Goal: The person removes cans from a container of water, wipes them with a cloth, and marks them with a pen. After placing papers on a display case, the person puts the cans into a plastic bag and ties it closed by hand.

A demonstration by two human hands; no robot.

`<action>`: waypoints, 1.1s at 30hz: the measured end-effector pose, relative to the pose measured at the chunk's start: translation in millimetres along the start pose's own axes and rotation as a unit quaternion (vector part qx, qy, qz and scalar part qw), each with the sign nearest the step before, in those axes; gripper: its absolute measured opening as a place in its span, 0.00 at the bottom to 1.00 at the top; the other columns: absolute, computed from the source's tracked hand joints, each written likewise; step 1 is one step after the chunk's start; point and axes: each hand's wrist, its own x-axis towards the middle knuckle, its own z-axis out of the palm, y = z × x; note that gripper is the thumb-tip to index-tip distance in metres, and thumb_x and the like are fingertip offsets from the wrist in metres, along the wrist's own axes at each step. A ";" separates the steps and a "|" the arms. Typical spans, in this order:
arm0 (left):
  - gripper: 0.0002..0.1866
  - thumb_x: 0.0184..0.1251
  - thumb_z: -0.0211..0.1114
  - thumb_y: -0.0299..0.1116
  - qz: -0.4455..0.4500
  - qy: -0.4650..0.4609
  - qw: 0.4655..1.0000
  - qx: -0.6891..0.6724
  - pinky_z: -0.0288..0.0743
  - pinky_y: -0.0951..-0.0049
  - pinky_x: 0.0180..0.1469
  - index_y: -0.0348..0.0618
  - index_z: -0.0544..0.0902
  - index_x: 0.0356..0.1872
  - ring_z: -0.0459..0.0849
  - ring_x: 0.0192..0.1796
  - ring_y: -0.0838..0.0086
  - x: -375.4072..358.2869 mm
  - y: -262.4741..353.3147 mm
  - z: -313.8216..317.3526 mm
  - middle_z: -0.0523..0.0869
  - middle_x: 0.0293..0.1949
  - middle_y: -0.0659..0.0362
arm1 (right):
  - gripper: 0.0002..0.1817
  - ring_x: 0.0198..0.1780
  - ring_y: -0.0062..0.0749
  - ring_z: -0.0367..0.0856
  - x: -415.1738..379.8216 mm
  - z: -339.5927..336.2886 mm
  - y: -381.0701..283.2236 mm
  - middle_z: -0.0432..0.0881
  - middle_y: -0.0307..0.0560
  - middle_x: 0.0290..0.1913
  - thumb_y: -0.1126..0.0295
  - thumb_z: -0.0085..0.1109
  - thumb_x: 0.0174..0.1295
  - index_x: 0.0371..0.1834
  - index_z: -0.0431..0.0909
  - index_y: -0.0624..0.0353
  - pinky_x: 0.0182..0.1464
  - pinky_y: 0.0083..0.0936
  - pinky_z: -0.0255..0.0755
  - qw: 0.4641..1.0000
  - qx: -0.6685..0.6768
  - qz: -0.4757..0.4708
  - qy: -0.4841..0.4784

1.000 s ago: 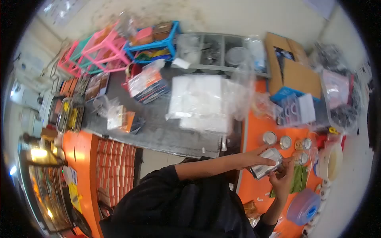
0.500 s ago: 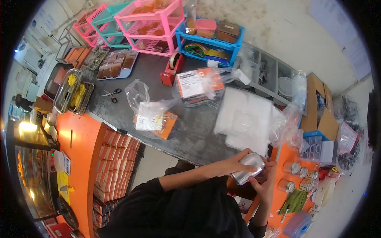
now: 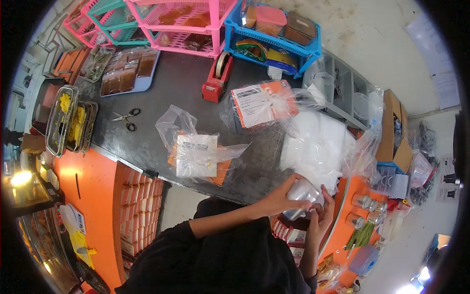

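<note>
A shiny silver container (image 3: 300,196), its details blurred, is held near the counter's front edge. My left hand (image 3: 280,200) grips it from the left, the thumb lying across its front. On its right side my right hand (image 3: 320,215) closes around it with bent fingers. Just behind the container lie white plastic sheets or bags (image 3: 313,147). Two plastic-wrapped bundles, one with a white label (image 3: 197,156) and one orange and white (image 3: 262,104), rest on the dark counter (image 3: 147,142).
Scissors (image 3: 128,117), a red tape dispenser (image 3: 215,81) and a tray of brown packets (image 3: 129,71) are on the counter. Pink (image 3: 181,29) and blue racks (image 3: 274,44) stand along the back. Jars (image 3: 361,200) and a green cloth (image 3: 361,235) lie at the right.
The view has shifted and come nearer the counter. The container has tilted in my hands, and both hands still hold it.
</note>
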 end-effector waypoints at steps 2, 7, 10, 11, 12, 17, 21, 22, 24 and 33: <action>0.33 0.57 0.71 0.42 0.014 0.032 0.999 0.005 0.68 0.68 0.54 0.45 0.61 0.57 0.71 0.54 0.70 2.0 8.1 -2.9 0.73 0.49 0.54 | 0.23 0.46 0.22 0.77 -6.1 7.8 -2.7 0.78 0.49 0.49 0.80 0.53 0.61 0.61 0.66 0.68 0.44 0.18 0.75 0.998 -0.026 0.005 0.057; 0.37 0.54 0.72 0.43 0.020 0.061 0.996 0.059 0.68 0.68 0.54 0.44 0.59 0.59 0.73 0.54 0.67 0.7 19.9 -4.4 0.74 0.49 0.50 | 0.10 0.39 0.23 0.79 -4.1 19.9 10.5 0.81 0.47 0.38 0.81 0.60 0.58 0.43 0.80 0.68 0.39 0.16 0.74 0.984 -0.107 -0.019 0.141; 0.39 0.53 0.73 0.44 0.036 0.078 0.992 0.094 0.68 0.66 0.55 0.44 0.59 0.60 0.74 0.55 0.65 -1.8 20.7 -4.0 0.75 0.50 0.47 | 0.05 0.33 0.19 0.78 -4.5 18.7 10.6 0.82 0.43 0.32 0.77 0.60 0.60 0.36 0.80 0.68 0.33 0.16 0.74 0.979 -0.135 -0.005 0.153; 0.39 0.53 0.73 0.44 0.030 0.083 0.990 0.109 0.68 0.66 0.55 0.44 0.58 0.60 0.74 0.55 0.64 -3.8 21.7 -3.6 0.75 0.50 0.46 | 0.05 0.33 0.19 0.78 -3.0 19.0 8.9 0.82 0.43 0.32 0.77 0.60 0.60 0.36 0.80 0.68 0.33 0.16 0.74 0.980 -0.136 -0.004 0.143; 0.39 0.53 0.73 0.44 0.030 0.092 0.990 0.106 0.68 0.66 0.55 0.44 0.58 0.60 0.74 0.55 0.64 -5.4 20.7 -3.2 0.75 0.50 0.46 | 0.04 0.33 0.20 0.78 -2.2 19.9 5.2 0.81 0.41 0.31 0.77 0.60 0.60 0.34 0.80 0.67 0.32 0.16 0.74 0.978 -0.153 0.017 0.141; 0.41 0.52 0.73 0.44 0.032 0.120 0.986 0.107 0.68 0.66 0.55 0.43 0.58 0.61 0.74 0.56 0.64 -17.3 23.4 -9.2 0.75 0.50 0.46 | 0.03 0.29 0.22 0.78 5.5 27.9 0.2 0.79 0.40 0.26 0.78 0.61 0.55 0.32 0.79 0.67 0.29 0.15 0.74 0.952 -0.289 -0.045 0.094; 0.41 0.53 0.73 0.44 0.035 0.155 0.986 0.044 0.69 0.67 0.54 0.42 0.58 0.61 0.73 0.55 0.65 -29.7 17.5 -17.6 0.74 0.51 0.46 | 0.07 0.36 0.26 0.78 8.2 47.2 -10.6 0.79 0.47 0.34 0.81 0.56 0.53 0.36 0.78 0.66 0.30 0.16 0.74 0.969 -0.235 -0.049 0.051; 0.41 0.53 0.73 0.43 0.043 0.176 0.982 0.055 0.69 0.67 0.55 0.42 0.58 0.62 0.73 0.55 0.66 -30.9 11.1 -21.5 0.74 0.52 0.47 | 0.08 0.38 0.28 0.78 9.3 54.4 -11.1 0.79 0.49 0.38 0.82 0.56 0.53 0.37 0.78 0.66 0.31 0.17 0.75 0.986 -0.148 -0.038 0.067; 0.40 0.53 0.73 0.43 0.046 0.198 0.977 0.066 0.69 0.67 0.55 0.42 0.58 0.62 0.73 0.55 0.66 -31.5 -5.7 -31.7 0.73 0.52 0.48 | 0.10 0.40 0.32 0.78 10.7 67.2 -14.4 0.78 0.51 0.41 0.82 0.56 0.52 0.38 0.77 0.66 0.32 0.18 0.74 0.964 -0.233 -0.121 0.051; 0.43 0.46 0.76 0.49 0.035 0.344 0.878 0.330 0.67 0.67 0.55 0.47 0.62 0.61 0.74 0.53 0.64 -26.6 -70.5 -61.8 0.74 0.51 0.50 | 0.34 0.55 0.48 0.71 43.8 205.4 1.0 0.71 0.55 0.52 0.62 0.71 0.45 0.57 0.70 0.60 0.57 0.36 0.66 0.841 -0.371 -0.222 -0.326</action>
